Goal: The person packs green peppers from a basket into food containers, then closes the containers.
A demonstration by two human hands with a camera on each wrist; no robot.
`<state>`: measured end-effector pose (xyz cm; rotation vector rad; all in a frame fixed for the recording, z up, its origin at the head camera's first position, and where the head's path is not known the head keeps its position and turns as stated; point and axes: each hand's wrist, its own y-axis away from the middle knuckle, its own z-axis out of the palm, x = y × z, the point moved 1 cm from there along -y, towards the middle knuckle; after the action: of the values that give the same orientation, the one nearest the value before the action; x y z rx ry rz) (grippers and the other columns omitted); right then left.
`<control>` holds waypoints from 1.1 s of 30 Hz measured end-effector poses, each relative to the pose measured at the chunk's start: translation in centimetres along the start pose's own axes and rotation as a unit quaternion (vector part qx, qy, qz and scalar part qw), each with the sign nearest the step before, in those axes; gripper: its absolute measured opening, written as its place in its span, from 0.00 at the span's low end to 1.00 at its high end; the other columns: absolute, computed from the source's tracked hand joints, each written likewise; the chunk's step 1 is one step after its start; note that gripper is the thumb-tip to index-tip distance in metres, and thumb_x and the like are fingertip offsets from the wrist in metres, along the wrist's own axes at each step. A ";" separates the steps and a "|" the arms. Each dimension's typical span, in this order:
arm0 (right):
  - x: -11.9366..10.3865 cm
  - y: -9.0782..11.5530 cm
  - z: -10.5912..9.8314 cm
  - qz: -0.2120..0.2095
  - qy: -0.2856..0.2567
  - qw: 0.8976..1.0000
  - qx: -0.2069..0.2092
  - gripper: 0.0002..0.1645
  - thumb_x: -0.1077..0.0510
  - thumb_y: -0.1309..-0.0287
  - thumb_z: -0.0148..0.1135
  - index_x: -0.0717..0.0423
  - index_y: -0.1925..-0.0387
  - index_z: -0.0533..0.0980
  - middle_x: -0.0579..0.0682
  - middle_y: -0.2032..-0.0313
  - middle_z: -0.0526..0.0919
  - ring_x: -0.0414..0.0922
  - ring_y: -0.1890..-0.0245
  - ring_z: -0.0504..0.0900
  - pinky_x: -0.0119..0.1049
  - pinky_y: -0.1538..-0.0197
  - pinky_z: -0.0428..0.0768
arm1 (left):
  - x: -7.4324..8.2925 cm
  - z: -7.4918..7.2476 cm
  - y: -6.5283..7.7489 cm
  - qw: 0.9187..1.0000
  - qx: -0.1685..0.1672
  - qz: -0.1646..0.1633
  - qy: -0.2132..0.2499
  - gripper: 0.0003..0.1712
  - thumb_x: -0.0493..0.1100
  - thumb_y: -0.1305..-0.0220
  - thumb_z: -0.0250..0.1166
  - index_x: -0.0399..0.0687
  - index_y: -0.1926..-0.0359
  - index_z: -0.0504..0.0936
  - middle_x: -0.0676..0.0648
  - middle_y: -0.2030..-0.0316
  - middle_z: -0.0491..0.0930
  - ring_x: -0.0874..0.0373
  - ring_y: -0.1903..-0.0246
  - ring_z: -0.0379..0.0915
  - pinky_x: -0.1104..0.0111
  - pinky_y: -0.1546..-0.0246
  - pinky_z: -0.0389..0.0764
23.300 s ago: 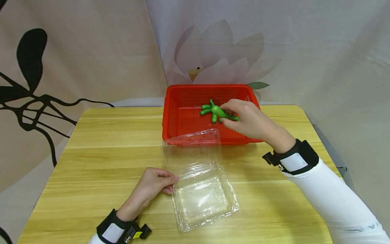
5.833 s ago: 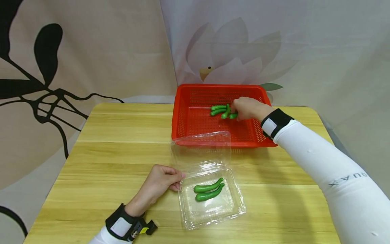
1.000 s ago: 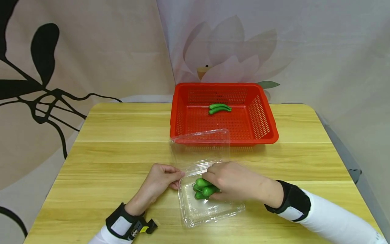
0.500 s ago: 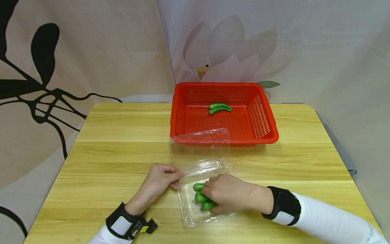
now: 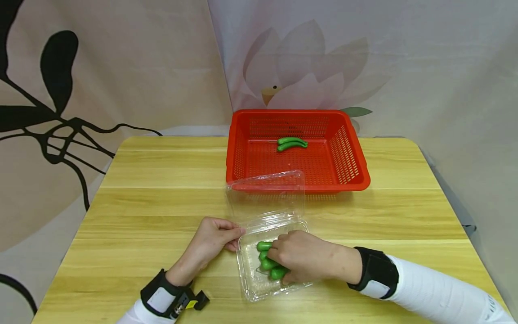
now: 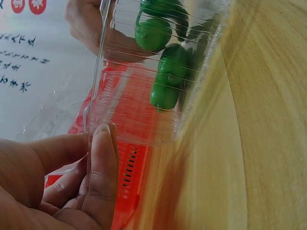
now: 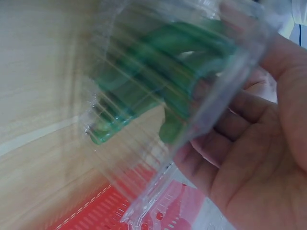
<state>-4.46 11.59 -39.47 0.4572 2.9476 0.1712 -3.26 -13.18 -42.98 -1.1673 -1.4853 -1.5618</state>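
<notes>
A clear plastic clamshell box (image 5: 252, 290) lies opened on the table, its lid (image 5: 265, 200) tipped back against the red basket. My left hand (image 5: 216, 238) pinches the box's left rim between thumb and fingers; the left wrist view shows the thumb (image 6: 103, 158) pressed on the plastic edge. Inside the box several green chili peppers (image 5: 269, 264) lie side by side, thick ends to the left. My right hand (image 5: 301, 256) reaches in from the right, fingers curled over them, hiding their thin ends. In the right wrist view the peppers (image 7: 158, 52) show blurred through the box wall.
Behind the box stands a red perforated basket (image 5: 299, 111) with two green chili peppers (image 5: 291, 145) on its floor. The wooden table (image 5: 154, 180) ends at a printed cloth backdrop (image 5: 162, 67).
Earlier, the right hand worked in the basket; now it is in the box, where more peppers lie. In the last second it has shifted slightly toward me and the peppers have spread. The left hand stays put.
</notes>
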 end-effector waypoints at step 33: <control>0.2 0.1 -0.6 0.001 -0.013 1.000 0.001 0.23 0.40 0.48 0.81 0.48 0.60 0.82 0.36 0.70 0.77 0.35 0.68 0.76 0.32 0.62 0.81 | 0.1 0.0 0.0 1.000 -0.003 0.002 0.003 0.10 0.35 0.33 0.73 0.26 0.60 0.88 0.43 0.78 0.84 0.58 0.80 0.81 0.66 0.73 0.89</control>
<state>-4.77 11.67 -38.92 0.4585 2.9229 0.1622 -3.25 -13.14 -42.91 -1.1671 -1.4742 -1.5666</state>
